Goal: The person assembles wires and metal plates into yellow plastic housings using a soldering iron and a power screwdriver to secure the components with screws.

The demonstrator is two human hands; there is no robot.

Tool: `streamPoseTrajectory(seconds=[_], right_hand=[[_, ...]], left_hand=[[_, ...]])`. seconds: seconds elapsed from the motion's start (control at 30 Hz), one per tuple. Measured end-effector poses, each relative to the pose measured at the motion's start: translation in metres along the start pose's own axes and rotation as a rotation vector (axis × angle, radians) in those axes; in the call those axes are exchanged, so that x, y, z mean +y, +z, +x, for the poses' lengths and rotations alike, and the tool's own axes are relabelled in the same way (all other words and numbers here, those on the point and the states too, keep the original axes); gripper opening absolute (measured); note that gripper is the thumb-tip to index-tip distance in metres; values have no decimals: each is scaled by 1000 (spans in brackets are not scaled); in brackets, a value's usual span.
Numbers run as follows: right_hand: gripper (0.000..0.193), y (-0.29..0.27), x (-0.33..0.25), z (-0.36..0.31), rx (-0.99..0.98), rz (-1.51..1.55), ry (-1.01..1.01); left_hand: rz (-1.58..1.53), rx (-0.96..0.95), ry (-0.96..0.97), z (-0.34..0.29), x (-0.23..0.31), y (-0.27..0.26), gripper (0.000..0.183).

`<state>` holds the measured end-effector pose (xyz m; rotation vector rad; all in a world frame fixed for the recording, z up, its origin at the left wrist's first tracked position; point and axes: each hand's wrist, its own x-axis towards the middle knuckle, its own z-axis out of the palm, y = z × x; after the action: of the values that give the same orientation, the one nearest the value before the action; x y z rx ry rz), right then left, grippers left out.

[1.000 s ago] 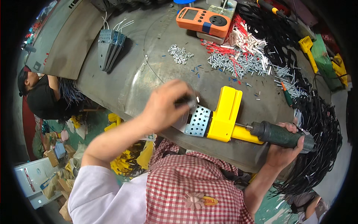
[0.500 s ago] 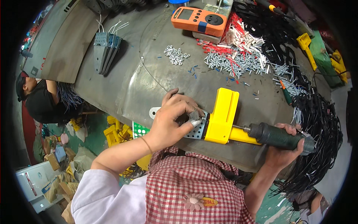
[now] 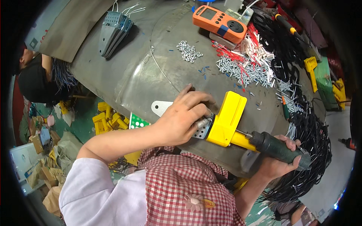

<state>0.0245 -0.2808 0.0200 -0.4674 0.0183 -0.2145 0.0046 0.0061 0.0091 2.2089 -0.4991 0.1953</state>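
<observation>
My left hand [image 3: 188,116] is closed over a grey metal plate with holes [image 3: 161,107], its fingertips beside the yellow plastic handle piece [image 3: 228,117] joined to the plate's right end. The fingers hide the middle of the plate, and whatever small part they pinch does not show. In my right hand [image 3: 282,164] is a dark green cylindrical power screwdriver [image 3: 277,148], held nearly level. Its thin bit points left and lies close along the narrow yellow grip of the handle piece; I cannot tell whether the tip touches a screw.
Beyond my hands lie nuts [image 3: 189,51], a heap of screws [image 3: 241,71] and red-and-white wire pieces [image 3: 260,47]. An orange meter [image 3: 220,25] stands behind. Black cables [image 3: 313,139] hang over the right edge. Stacked grey plates [image 3: 115,34] sit far left, near another person [image 3: 37,81].
The whole view has shifted, so the table's contents appear displaced. My left hand has turned and moved closer to the yellow piece, covering more of the plate. The screwdriver stays in my right hand.
</observation>
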Motion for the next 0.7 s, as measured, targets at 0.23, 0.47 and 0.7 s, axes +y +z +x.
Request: streamPoseTrajectory(seconds=[0.23, 0.47, 0.7], right_hand=[[36, 6, 1, 0, -45, 88, 41], [35, 5, 1, 1, -41, 82, 21], [37, -2, -29, 8, -32, -5, 72]], left_hand=[[24, -71, 5, -1, 1, 0, 26], [58, -73, -6, 3, 7, 5, 28], [-21, -13, -61, 13, 8, 4, 47]])
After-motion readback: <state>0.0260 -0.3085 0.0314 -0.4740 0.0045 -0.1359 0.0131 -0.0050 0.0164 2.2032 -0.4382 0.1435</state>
